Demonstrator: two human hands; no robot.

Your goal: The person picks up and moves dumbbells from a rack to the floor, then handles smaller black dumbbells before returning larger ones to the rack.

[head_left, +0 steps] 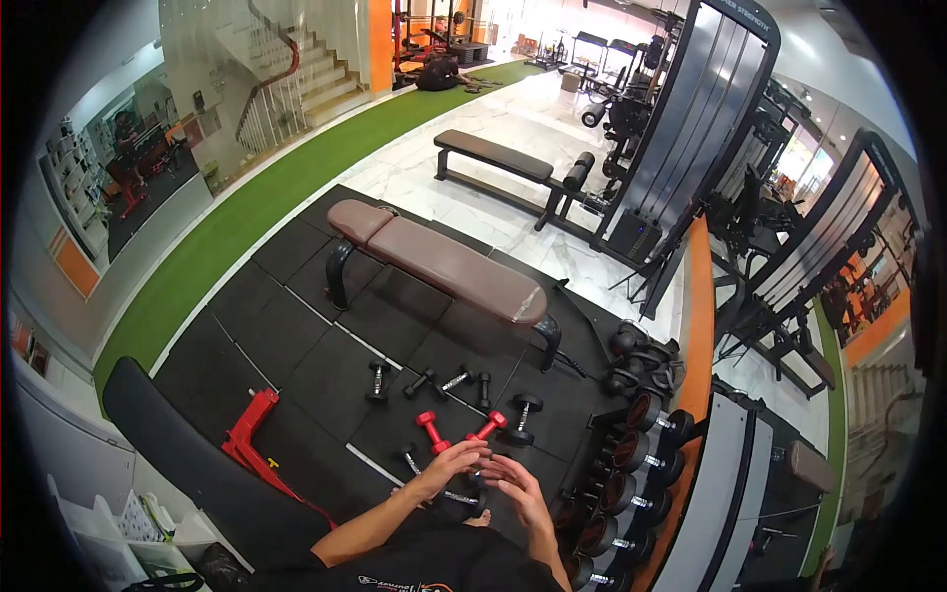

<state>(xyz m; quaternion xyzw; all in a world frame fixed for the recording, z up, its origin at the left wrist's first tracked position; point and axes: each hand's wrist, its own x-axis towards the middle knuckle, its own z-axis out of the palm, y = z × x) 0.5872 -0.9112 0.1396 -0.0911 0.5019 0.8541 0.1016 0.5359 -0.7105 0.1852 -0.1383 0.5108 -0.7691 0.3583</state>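
Observation:
My left hand [454,468] and my right hand [517,483] are raised in front of my body, close to each other. Both are empty, with the fingers stretched out and the fingertips nearly meeting. Just beyond them on the black mat lie two red dumbbells [431,434], the right one [486,427] partly behind my fingers. A black dumbbell with a chrome handle [524,419] rests to the right of these. Several smaller black dumbbells [377,380] are scattered farther out. Another dumbbell [460,504] shows below my hands, partly covered by them.
A brown padded bench [454,268] stands across the mat ahead. On the right is a rack of dumbbells [631,454] beside a mirror. A black backrest with a red frame [247,434] is close on the left. Weight machines [691,118] stand beyond, and green turf [237,197] runs along the left.

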